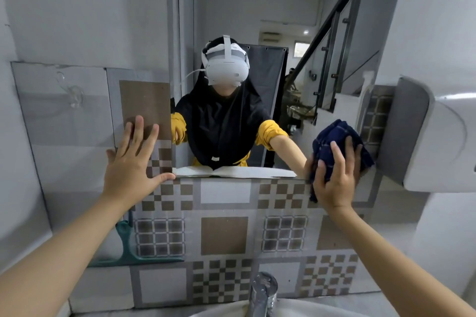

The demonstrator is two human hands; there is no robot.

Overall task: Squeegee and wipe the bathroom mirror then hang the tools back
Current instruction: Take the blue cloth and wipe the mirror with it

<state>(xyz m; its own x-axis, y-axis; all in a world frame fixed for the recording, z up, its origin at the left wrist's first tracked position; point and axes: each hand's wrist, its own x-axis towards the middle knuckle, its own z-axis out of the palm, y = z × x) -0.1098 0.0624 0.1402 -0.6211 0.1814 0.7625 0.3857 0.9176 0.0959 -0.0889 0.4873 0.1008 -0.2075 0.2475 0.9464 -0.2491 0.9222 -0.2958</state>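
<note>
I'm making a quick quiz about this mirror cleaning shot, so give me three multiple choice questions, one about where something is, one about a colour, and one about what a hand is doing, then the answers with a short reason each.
1. Where is the squeegee?
A. In the right hand
B. Against the tiled wall below the left arm
C. In the basin by the tap

2. What colour is the cloth?
A. Dark blue with thin pale checks
B. Yellow
C. Plain white

3. What is the left hand doing?
A. Gripping the cloth
B. Pinching the tap
C. Lying flat, fingers spread, on the wall beside the mirror

Answers:
1 B, the teal squeegee sits on the tiles, touched by neither hand.
2 A, the bunched cloth is navy with light lines.
3 C, its fingers are straight and hold nothing, while the right hand holds the cloth.
</note>
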